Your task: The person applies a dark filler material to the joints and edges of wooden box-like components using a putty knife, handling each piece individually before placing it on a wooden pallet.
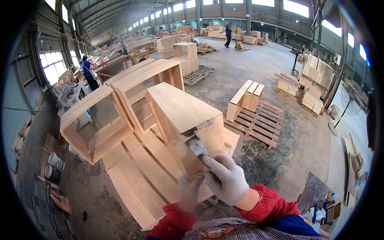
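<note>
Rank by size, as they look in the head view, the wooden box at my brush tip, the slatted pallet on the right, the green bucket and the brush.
1. Wooden box
2. Slatted pallet
3. Green bucket and brush: too alike to rank; the brush is nearer the camera.

1. Wooden box [182, 107]: pale, smooth and visibly grained, with squared corners; it sits in the middle of the view, its broad upper panel stretching from about 10 o'clock toward 4 o'clock.
2. Dark patches [189, 132] mark the box's near edge, between 4 and 6 o'clock from the middle of that panel; their outlines are uneven.
3. Small hand tool [197, 147]: its whitish head lies at the box's near face, around 5 o'clock from the box's middle, tilted, tip toward 11 o'clock; its exact kind is unclear.
</note>
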Tool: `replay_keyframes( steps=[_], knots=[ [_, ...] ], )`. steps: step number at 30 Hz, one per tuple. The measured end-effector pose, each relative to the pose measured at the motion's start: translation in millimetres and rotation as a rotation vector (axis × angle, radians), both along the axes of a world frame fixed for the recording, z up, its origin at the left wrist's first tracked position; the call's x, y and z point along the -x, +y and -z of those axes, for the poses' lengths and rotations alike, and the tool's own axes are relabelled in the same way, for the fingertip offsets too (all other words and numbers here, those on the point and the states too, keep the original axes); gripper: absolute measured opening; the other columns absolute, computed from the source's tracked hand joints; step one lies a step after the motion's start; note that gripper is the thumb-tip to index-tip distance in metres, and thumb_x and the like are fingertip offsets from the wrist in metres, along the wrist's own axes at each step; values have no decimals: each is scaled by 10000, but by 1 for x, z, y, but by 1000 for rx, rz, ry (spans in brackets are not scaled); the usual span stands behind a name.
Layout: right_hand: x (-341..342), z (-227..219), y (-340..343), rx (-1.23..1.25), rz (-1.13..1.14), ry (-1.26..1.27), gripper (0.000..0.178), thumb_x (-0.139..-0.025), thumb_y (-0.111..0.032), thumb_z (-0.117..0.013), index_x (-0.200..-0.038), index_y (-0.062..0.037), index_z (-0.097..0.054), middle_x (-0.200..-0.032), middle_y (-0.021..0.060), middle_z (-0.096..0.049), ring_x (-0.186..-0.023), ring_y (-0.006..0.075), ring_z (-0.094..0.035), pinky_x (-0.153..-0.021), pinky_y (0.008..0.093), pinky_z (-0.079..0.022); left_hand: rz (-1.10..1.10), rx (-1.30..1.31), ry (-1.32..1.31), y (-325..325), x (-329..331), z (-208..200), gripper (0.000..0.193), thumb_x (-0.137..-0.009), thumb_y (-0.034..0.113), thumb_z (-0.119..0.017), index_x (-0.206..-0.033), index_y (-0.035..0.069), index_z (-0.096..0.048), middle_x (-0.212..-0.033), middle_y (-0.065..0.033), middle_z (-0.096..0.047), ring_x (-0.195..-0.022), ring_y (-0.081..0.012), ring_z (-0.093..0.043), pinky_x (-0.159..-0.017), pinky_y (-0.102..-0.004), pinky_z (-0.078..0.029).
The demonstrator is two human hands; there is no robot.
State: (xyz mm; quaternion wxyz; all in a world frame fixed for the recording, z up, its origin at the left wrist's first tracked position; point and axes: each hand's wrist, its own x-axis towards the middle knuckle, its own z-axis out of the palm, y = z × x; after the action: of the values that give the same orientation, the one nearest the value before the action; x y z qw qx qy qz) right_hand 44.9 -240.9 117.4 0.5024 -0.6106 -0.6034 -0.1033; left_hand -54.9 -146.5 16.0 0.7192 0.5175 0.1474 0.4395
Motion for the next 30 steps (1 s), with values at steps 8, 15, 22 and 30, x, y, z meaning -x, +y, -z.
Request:
replay_keyframes(
  steps=[8,15,22,30],
  knots=[
    [-8,-2,-4,43,22,-24,416,-847,7,-676,-1259,-41,-668,-1040,134,-620,-790,329,-677,-641,392,-553,-33,-43,51,1,2,0,241,-995,168,-648,-1159,-9,-663,-941,28,-623,-801,-56,-531,-668,-232,-437],
    [-13,2,1,16,60,-43,424,-848,-9,-683,-1270,-51,-667,-1016,134,-620,-807,330,-672,-656,391,-551,-21,-19,46,-2,3,-5,239,-983,122,-630,-1172,-21,-660,-964,26,-616,-815,-56,-534,-690,-233,-448],
    [-12,-15,-20,84,1,-119,445,-832,-51,-706,-1275,-68,-669,-994,105,-619,-780,293,-667,-607,387,-548,-5,-3,48,1,9,-9,239,-962,70,-609,-1170,-35,-658,-968,13,-633,-804,-59,-544,-689,-232,-455],
    [-53,-78,-25,255,88,-569,410,-812,-112,-672,-1215,-181,-707,-894,61,-569,-745,261,-642,-564,376,-500,-74,70,128,-5,8,-14,236,-943,11,-591,-1161,-60,-645,-1003,-44,-673,-846,-101,-625,-714,-252,-513]
  ],
)
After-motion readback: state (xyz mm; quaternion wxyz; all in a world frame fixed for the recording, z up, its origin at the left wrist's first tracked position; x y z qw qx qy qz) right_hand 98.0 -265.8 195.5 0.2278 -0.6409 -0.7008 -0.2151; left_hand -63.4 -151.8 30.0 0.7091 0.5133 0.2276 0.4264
